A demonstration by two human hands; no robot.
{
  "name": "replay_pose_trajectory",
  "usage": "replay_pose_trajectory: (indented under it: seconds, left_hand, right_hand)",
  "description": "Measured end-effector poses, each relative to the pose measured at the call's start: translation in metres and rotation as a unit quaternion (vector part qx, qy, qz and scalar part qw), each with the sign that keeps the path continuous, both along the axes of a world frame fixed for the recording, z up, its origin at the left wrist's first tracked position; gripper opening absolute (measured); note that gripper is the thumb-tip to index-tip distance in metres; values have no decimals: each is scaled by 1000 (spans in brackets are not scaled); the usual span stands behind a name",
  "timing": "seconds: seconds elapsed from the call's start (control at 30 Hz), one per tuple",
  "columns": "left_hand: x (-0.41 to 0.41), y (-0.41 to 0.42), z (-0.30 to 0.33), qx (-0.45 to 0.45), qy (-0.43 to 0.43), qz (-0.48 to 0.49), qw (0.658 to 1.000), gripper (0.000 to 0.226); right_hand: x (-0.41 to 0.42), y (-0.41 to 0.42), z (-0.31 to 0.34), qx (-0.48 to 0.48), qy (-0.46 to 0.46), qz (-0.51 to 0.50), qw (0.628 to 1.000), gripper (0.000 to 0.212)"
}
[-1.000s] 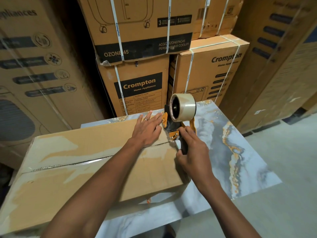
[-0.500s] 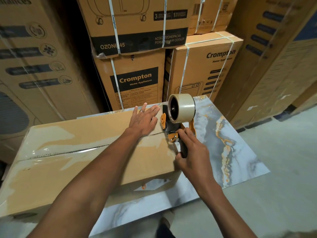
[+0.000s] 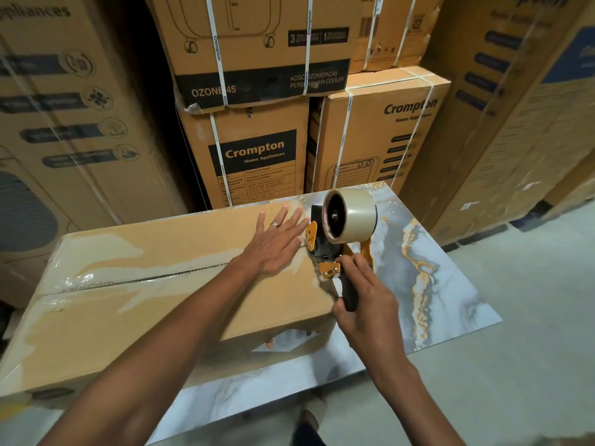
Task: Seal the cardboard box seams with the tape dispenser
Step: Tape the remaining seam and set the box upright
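Observation:
A long brown cardboard box [image 3: 154, 304] lies on a marble-patterned table [image 3: 428, 284]. Its top centre seam runs left to right under glossy clear tape. My left hand [image 3: 277, 243] presses flat on the box top near the right end of the seam, fingers spread, a ring on one finger. My right hand [image 3: 363, 304] grips the black handle of an orange tape dispenser [image 3: 335, 252] with a roll of clear tape [image 3: 351, 215]. The dispenser's mouth sits at the box's right top edge, just right of my left hand.
Stacked printed cartons [image 3: 257, 162] stand close behind the table. Tall cartons [image 3: 64, 123] rise on the left and more tall cartons [image 3: 515, 107] on the right. Grey concrete floor [image 3: 531, 317] lies to the right and in front. A foot [image 3: 309, 423] shows under the table edge.
The view has shifted slightly. My left hand has stayed flat at the seam's right end. The dispenser remains at the box's right edge in my right hand.

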State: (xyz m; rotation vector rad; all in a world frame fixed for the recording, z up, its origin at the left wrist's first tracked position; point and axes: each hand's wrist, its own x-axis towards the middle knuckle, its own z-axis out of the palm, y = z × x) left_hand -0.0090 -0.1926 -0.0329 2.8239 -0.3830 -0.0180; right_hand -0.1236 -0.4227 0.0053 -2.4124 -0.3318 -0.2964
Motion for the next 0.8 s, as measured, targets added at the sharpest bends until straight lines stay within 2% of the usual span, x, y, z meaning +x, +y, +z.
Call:
replay_pose_trajectory:
  seconds: [0.1,0.2,0.4,0.8]
  left_hand:
    - [-14,-6,0,0,14,-4,1000,61]
    - [-17,-10,4,14,16,-6,1000,69]
    - [-19,-12,10,48,20,9,999,70]
    - [-18,-11,9,61,20,11,998,69]
  right_hand:
    - [-1,0,1,20,1,2,1000,75]
    - [-2,2,1,-3,-1,15,1000,76]
    - [-3,6,6,-37,-10,30,999,79]
    - [-31,-12,1,-35,-30,12,999,80]
